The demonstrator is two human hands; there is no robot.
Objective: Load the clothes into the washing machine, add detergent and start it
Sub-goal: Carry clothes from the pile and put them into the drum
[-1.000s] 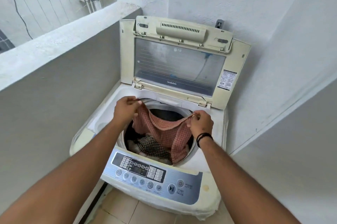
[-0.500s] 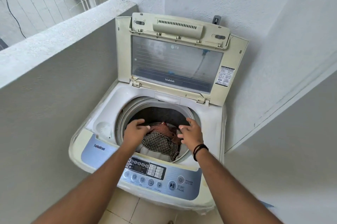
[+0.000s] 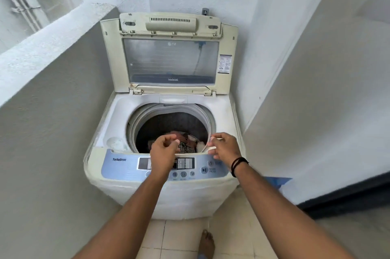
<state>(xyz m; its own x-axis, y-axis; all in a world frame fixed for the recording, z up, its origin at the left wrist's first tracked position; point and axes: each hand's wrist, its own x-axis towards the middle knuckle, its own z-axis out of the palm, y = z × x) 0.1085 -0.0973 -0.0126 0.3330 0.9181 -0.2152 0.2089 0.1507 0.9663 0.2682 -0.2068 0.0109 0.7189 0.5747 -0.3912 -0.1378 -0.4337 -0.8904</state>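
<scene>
A white top-loading washing machine (image 3: 118, 123) stands in a corner with its lid (image 3: 168, 58) raised upright. Clothes (image 3: 187, 140), red-checked and black-checked among them, lie in the drum. My left hand (image 3: 163, 151) hovers over the drum's front edge and the control panel (image 3: 124, 166), fingers loosely curled, holding nothing. Above the drum's right rim, my right hand (image 3: 223, 149) also holds nothing, its fingers relaxed; a black band circles that wrist. No detergent is in view.
A low grey wall (image 3: 42, 111) runs close along the machine's left side. White walls (image 3: 295, 69) close in behind and to the right. A bare foot (image 3: 206, 244) stands on the tiled floor in front of the machine.
The red checked cloth, held stretched between both hands a second ago, now lies in the drum. Both hands have let go and drawn back towards the front edge. The camera has pulled back.
</scene>
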